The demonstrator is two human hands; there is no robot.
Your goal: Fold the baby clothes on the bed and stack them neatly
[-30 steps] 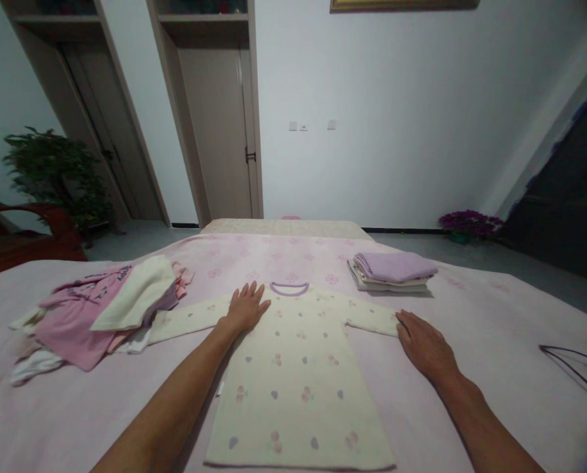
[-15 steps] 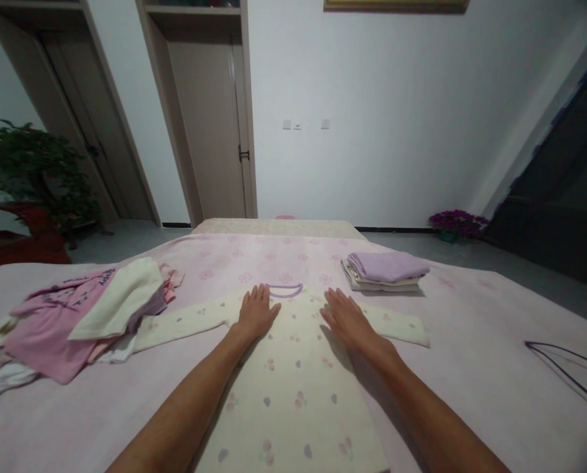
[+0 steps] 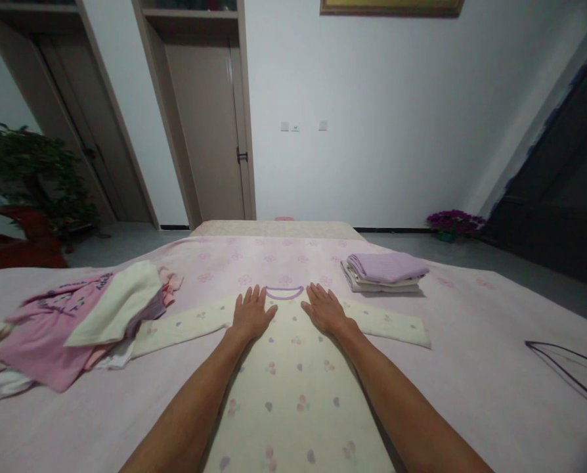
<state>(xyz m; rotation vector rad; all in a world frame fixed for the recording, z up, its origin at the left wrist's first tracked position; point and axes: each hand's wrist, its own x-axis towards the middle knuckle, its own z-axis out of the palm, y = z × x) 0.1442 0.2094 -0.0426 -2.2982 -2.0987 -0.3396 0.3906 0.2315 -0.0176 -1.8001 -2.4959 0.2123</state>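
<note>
A cream long-sleeved shirt (image 3: 288, 387) with cherry and heart prints and a purple neckline lies spread on the pink bed cover, its collar away from me and its sleeves out to both sides. My left hand (image 3: 251, 314) rests flat on its left shoulder, fingers stretched out beside the neckline. On the right shoulder lies my right hand (image 3: 326, 309), also flat with fingers apart, close to the collar. Neither hand grips the cloth. The end of the left sleeve reaches the heap of clothes. The shirt's lower hem runs out of view.
A loose heap of pink, cream and white clothes (image 3: 71, 322) lies at the left. Behind the right sleeve sits a folded stack with a purple garment (image 3: 388, 267) on top. A dark thin loop (image 3: 564, 371) is at the right edge, on the pink cover (image 3: 475, 394).
My right hand has moved left and lowered onto the shirt's shoulder, near the neckline. My left hand has shifted slightly left, still on the cloth. The shirt lies about as before.
</note>
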